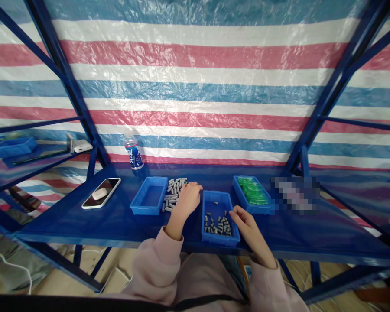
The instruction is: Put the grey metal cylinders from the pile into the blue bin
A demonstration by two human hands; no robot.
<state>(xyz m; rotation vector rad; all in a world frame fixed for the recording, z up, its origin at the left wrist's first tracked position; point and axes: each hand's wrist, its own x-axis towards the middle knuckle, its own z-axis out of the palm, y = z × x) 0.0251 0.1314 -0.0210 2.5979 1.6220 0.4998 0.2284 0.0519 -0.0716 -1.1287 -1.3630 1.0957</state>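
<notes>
My left hand (188, 198) hovers over the right edge of a pile of small grey cylindrical pieces (173, 190). Its fingers are curled, and whatever they hold is hidden. My right hand (244, 220) is at the right rim of a blue bin (218, 198), thumb and fingers drawn together. Whether a small part sits between those fingertips I cannot make out. Inside this bin lie many short metal screws (223, 226), mostly toward the near end, and one lone screw (216, 203) rests farther back.
Left of the pile stands another blue bin (149, 195). A bin of green packets (252, 190) is at right, beside a blurred-out patch (294, 195). A phone (101, 193) with a white case on it and a bottle (134, 154) stand left. Blue frame posts (74, 95) flank the table.
</notes>
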